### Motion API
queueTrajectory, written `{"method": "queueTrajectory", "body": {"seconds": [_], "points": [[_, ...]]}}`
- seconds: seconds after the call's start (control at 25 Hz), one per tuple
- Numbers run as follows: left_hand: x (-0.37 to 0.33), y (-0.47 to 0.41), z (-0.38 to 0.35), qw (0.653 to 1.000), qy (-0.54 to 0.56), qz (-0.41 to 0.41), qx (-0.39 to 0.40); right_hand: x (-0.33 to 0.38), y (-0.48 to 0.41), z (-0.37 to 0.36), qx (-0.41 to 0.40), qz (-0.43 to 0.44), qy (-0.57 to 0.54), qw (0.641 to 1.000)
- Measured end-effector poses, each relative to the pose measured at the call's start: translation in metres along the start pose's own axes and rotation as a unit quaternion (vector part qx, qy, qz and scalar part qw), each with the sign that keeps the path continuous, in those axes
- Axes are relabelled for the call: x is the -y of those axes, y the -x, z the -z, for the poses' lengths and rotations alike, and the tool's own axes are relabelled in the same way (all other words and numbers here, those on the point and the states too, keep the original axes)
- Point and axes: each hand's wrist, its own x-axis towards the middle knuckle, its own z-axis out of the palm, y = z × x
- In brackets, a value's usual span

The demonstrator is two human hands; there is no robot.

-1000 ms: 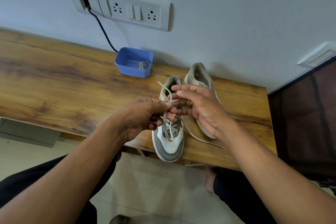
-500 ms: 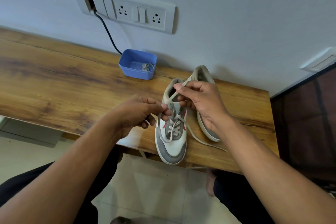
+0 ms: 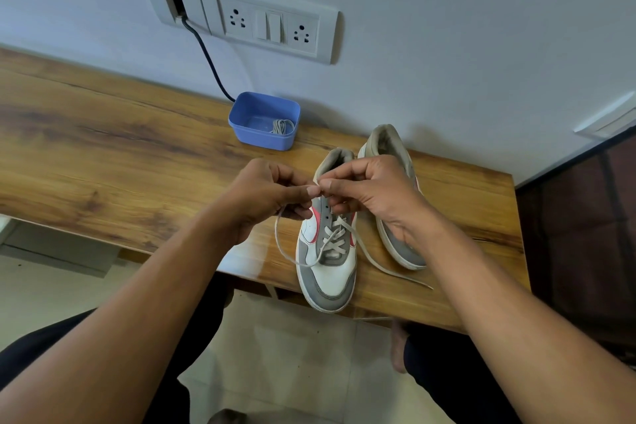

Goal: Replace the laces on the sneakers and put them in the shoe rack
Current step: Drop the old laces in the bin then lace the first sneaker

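Note:
Two grey and white sneakers stand side by side on the wooden table (image 3: 103,155), toes toward me. The near sneaker (image 3: 328,272) has an off-white lace (image 3: 332,237) crossed through its lower eyelets; its loose ends trail left and right over the table. My left hand (image 3: 265,196) and my right hand (image 3: 371,189) meet above this sneaker's tongue, and each pinches the lace between thumb and forefinger. The second sneaker (image 3: 399,248) lies behind my right hand and is partly hidden. A blue tub (image 3: 249,134) behind the sneakers holds a coiled grey lace (image 3: 281,126).
A wall socket panel (image 3: 272,26) sits above the table, with a black cable (image 3: 210,65) running down behind the blue tub. The table's right end is near a dark panel (image 3: 585,234). My legs and a tiled floor (image 3: 292,354) show below the table's front edge.
Both hands have risen to the top of the near sneaker and come together. The lace now hangs in a loop on the left side. The view has shifted slightly.

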Motion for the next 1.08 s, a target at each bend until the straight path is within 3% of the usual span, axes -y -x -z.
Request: {"method": "queueTrajectory", "body": {"seconds": [0.44,0.56,0.72,0.88,1.08], "points": [[0.001,-0.008,-0.012,0.995,-0.040,0.028,-0.086,-0.001,-0.003,0.008,-0.024,-0.008,0.032,0.999],[0.008,-0.013,-0.012,0.988,-0.097,0.038,-0.117,-0.003,-0.002,0.015,0.012,0.015,0.200,0.980],[0.015,-0.017,-0.016,0.982,-0.149,0.047,-0.110,-0.010,0.003,0.009,0.056,0.035,0.413,0.908],[0.015,-0.015,-0.017,0.981,-0.166,0.046,-0.090,-0.012,0.001,0.002,-0.022,0.059,0.441,0.895],[0.018,-0.014,-0.016,0.981,-0.173,0.050,-0.078,-0.016,-0.001,-0.003,-0.031,0.057,0.456,0.888]]}}
